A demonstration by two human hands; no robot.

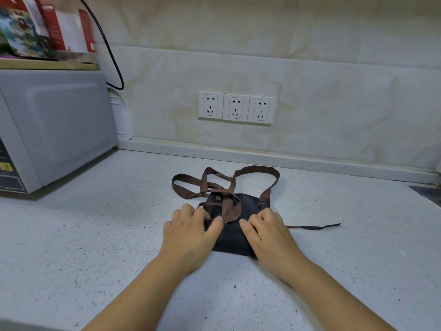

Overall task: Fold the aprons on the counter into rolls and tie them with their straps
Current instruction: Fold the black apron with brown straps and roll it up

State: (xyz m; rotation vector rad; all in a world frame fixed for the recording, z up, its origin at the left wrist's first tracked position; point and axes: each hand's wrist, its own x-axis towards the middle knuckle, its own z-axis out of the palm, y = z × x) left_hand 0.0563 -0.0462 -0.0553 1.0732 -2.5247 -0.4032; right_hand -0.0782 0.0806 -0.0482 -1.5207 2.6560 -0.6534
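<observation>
Microwave (59, 125): smooth grey box at the far left of the speckled white bench (95, 235), well apart from the work.
Left hand (191, 228): fingers curled over the apron's left edge, thumb pressing on top.
Apron (232, 240): dark matte cloth folded into a small pad mid-bench, between the hands. It probably needs a tight roll with the edges kept even.
Straps (224, 180): flat brown bands looped across the apron's top, best cleared first.
Right hand (267, 231): fingers curled on the right edge.
Loose tie (315, 227): thin and dark, trailing right.

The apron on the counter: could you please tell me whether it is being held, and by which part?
Yes: the left hand grips the folded apron at its left edge and the right hand at its right edge.
</observation>
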